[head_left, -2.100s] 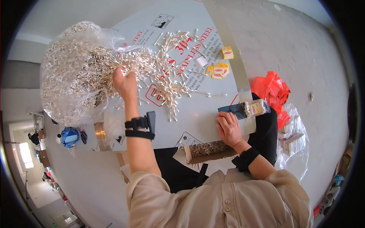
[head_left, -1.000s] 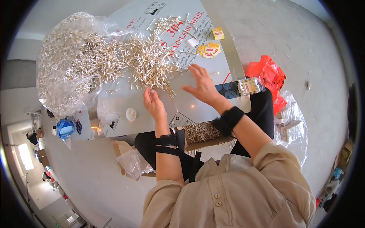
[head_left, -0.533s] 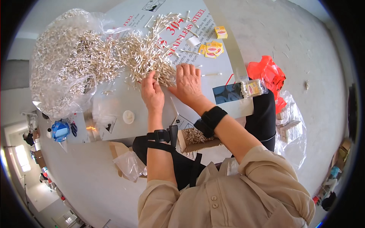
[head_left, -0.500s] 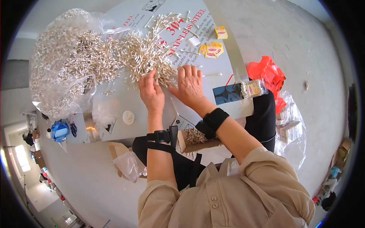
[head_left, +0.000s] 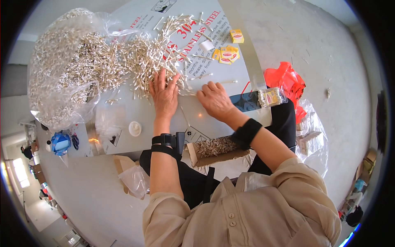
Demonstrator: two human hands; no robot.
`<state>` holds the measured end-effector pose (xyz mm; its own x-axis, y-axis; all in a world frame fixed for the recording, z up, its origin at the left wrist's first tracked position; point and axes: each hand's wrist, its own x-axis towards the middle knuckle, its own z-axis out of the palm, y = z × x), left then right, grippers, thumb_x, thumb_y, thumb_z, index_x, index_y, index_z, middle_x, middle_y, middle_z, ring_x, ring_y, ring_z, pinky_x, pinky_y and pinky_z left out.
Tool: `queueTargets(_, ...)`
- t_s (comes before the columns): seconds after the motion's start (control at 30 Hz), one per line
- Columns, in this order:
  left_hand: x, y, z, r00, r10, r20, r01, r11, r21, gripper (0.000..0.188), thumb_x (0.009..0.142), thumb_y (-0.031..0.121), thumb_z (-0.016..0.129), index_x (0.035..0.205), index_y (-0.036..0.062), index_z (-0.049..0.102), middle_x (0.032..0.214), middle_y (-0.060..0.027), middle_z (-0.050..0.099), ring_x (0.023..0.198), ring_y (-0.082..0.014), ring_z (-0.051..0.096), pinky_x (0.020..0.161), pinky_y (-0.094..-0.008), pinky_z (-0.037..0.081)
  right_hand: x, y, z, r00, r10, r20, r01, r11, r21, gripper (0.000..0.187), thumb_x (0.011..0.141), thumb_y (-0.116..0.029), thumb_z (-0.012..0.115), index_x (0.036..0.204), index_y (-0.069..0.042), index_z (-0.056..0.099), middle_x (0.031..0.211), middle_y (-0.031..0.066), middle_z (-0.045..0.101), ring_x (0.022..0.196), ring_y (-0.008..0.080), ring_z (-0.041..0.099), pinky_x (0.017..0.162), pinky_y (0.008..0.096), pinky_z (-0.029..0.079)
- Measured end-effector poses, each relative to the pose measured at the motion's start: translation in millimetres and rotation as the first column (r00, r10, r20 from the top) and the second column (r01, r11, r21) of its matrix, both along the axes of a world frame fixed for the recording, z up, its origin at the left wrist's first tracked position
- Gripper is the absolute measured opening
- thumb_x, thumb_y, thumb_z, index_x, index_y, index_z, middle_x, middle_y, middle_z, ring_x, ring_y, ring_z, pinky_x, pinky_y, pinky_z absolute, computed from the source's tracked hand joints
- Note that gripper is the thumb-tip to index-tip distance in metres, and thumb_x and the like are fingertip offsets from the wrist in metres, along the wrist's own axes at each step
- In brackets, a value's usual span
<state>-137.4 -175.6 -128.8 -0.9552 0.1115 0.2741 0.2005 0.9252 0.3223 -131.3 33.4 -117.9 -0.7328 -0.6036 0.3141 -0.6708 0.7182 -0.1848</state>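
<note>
A loose heap of cotton swabs point(head_left: 142, 61) lies on the film-covered metal sheet of the table, spilling from a large clear plastic bag point(head_left: 49, 70) at the left. My left hand point(head_left: 166, 96) rests on the near edge of the heap, palm down, its fingers spread over the swabs. To its right, my right hand point(head_left: 219, 102) is low over the sheet with its fingers curled in. A few swabs lie just left of its fingertips; whether it pinches any is hidden. Single swabs are scattered beyond it.
Small yellow boxes point(head_left: 229, 54) lie at the far right of the table. A clear pack of swabs point(head_left: 271, 97) sits on the right edge, beside a red plastic bag point(head_left: 286, 80). A white round lid point(head_left: 135, 129) lies near left. Below the front edge is a cardboard box point(head_left: 224, 158) holding swabs.
My right hand has drawn away from the heap, rightward and nearer to me, its fingers curling. The left hand has turned flatter and spread its fingers on the heap's edge.
</note>
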Motion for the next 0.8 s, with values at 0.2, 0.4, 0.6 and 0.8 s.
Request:
queueTargets(0.2,9,3,4,0.994,0.067,-0.084,-0.068,0.998,-0.011,0.043,0.087,0.016,0.062,0.130,0.0237,0.059,0.151,-0.0090,0.035,0.143,-0.0355,0.023,0.115,-0.0511,0.016,10,51,8,0.989,0.144,-0.043,-0.140,0.987,0.084,0.009,0.073,-0.012,0.057,0.078,-0.008,0.052,0.079,0.0055,0.050,0.085,0.0223,0.050,0.072,0.0347,0.041)
queueTargets(0.4,22,21,13,0.952,0.271,-0.144,-0.257,0.960,0.107,0.044,0.073,0.000,0.062,0.115,0.0132,0.061,0.134,-0.0078,0.049,0.133,-0.0346,0.035,0.109,-0.0529,0.026,6,34,20,0.999,0.034,0.038,-0.029,0.993,-0.115,0.033,0.076,-0.033,0.071,0.088,-0.005,0.057,0.089,0.0089,0.054,0.093,0.0257,0.052,0.077,0.0364,0.043)
queueTargets(0.6,20,23,1,0.966,0.248,-0.073,-0.240,0.965,0.100,0.058,0.072,-0.006,0.057,0.125,0.0164,0.059,0.139,-0.0084,0.044,0.133,-0.0360,0.036,0.109,-0.0515,0.028,-30,-37,19,0.938,-0.255,0.235,0.277,0.959,-0.063,0.064,0.070,-0.050,0.078,0.104,0.001,0.058,0.102,0.0128,0.055,0.104,0.0300,0.049,0.088,0.0411,0.041)
queueTargets(0.8,8,-7,3,0.995,0.056,-0.086,-0.041,0.986,0.164,0.070,0.076,-0.003,0.058,0.140,0.0236,0.049,0.156,-0.0129,0.026,0.144,-0.0386,0.019,0.113,-0.0558,0.019,-49,-69,14,0.946,-0.209,0.248,0.210,0.977,0.022,0.051,0.069,-0.038,0.076,0.100,-0.001,0.060,0.101,0.0121,0.057,0.102,0.0283,0.051,0.085,0.0382,0.041)
